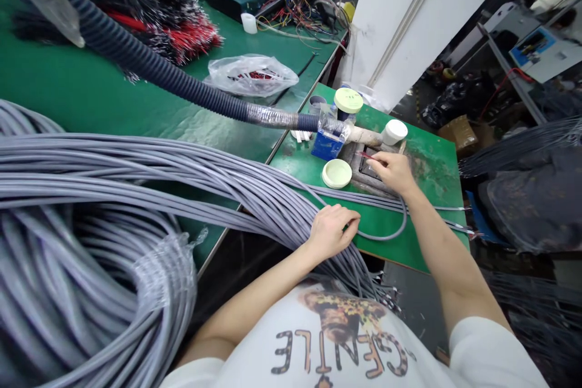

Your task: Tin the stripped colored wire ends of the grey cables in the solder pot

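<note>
My right hand [393, 171] is closed in a pinch on the end of a grey cable [400, 227], from which thin reddish wires [365, 156] stick out to the left. Those wire tips are over a grimy metal pot with a square opening [367, 168]. From that hand the cable bends down in a loop and runs back to my left hand [331, 229]. My left hand lies over the bundle of grey cables [254, 188], its fingers curled around the looped cable; its grip is partly hidden.
A ribbed hose [200, 91] ends above the pot, beside a blue box [327, 144]. Round about stand a pale open dish [337, 173], a yellow-lidded jar [348, 100] and a white cup [394, 131]. A coil of grey cable [91, 291] fills the lower left.
</note>
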A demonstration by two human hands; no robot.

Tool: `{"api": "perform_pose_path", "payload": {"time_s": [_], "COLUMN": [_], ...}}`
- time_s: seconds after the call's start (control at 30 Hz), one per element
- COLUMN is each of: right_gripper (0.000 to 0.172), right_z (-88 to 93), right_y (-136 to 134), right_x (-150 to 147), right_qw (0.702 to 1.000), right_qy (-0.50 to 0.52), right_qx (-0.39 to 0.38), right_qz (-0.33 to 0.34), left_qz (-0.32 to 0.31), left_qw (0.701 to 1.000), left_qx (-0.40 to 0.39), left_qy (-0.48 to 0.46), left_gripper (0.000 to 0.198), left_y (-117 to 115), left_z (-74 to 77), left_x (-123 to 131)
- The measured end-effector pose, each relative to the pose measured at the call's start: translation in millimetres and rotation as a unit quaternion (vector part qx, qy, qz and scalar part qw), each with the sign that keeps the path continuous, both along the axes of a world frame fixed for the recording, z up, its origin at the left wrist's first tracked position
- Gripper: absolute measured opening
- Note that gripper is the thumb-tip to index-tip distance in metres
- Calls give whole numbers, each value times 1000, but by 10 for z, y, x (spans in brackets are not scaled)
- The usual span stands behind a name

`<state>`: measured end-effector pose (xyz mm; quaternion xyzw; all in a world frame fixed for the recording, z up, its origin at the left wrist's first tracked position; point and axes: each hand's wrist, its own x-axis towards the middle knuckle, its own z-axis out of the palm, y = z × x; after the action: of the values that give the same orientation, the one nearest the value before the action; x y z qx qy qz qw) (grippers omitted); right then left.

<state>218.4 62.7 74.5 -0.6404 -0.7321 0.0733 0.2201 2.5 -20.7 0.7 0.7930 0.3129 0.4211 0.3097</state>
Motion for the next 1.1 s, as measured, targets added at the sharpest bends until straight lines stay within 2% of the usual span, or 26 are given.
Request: {"api": "perform_pose_path", "payload": {"time_s": [0.2, 0.43, 0.6, 0.73, 0.87, 1.0, 1.1], "right_gripper": [27, 26, 26, 30, 31, 31, 33], "right_z": [-97, -218, -175, 2, 114, 30, -72], "right_y": [142, 234, 219, 142, 66, 44, 57], "right_x": [-374, -504, -534, -369, -18, 284, 396], "right_qw": [997, 988, 982, 985, 979, 959, 947], "right_qy": [-21, -120, -168, -162, -204, -266, -292], "right_qx": [-48, -74, -80, -51, -15, -30, -55], "right_qz": [49, 60, 44, 29, -24, -90, -120], "left_qz": [10, 13, 11, 10, 10, 5, 10], "left_qw": [1000, 999, 999, 1000, 999, 1000, 1000], "left_qx": [27, 25, 23, 20, 23, 26, 28], "left_qy": [13, 19, 20, 20, 23, 15, 11], "left_gripper": [13, 14, 15, 15, 15, 14, 14], "left_y": [6, 9, 6, 9, 7, 7, 11], "left_z": [-1, -19, -14, 5, 12, 1, -4], "left_x": [5, 9, 5, -1, -8, -7, 0]}}
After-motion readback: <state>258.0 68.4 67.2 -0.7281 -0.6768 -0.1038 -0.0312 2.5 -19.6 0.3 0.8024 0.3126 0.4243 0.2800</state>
